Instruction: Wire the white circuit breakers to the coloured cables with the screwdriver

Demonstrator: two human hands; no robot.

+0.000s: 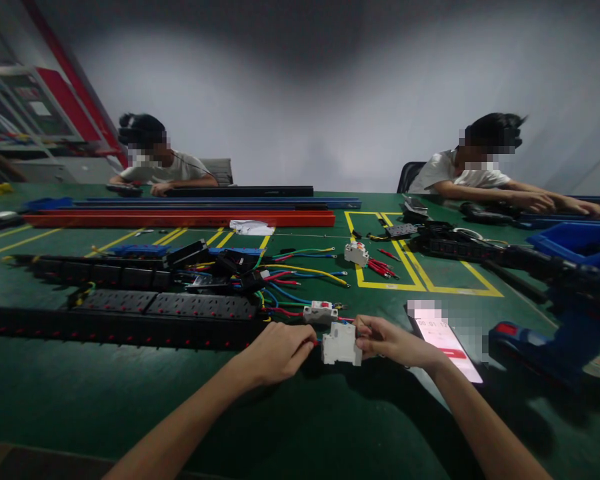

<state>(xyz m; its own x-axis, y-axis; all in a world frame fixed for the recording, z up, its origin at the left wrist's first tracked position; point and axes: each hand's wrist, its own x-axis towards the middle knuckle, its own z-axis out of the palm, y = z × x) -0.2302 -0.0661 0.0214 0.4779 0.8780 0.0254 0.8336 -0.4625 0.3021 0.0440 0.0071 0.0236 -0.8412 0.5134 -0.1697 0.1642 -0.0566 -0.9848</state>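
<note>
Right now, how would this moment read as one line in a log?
left hand: pinching red wire at breaker | right hand: gripping white circuit breaker | black power strip: left, on green table

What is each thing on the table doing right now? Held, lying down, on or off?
White breaker: held upright off the table by both hands.
Left hand: closed, pinching a red wire at the breaker.
Right hand: gripping the breaker's side.
Second breaker: lying on the table, wires attached.
Phone: flat, screen lit.
Blue drill: lying on its side.
</note>
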